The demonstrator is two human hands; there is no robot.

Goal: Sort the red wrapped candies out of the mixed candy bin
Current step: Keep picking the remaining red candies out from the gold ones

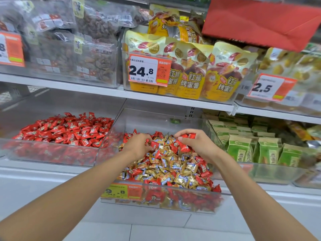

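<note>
You are digging in the mixed candy bin [108, 146], the all-red bin [52, 152] waiting at ten o'clock. Your right hand [198, 145] is clutching red wrapped candies [184, 148], your left hand [137, 145] pinching one; an overfull fist is risking spills.

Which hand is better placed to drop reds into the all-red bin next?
Probably the left. The left hand lies nearest the all-red bin, curled into the mixed pile. The right hand grips red candies but would have to cross the left arm.

Shop: price tags [149, 70] (shelved snacks [191, 70]).
</note>
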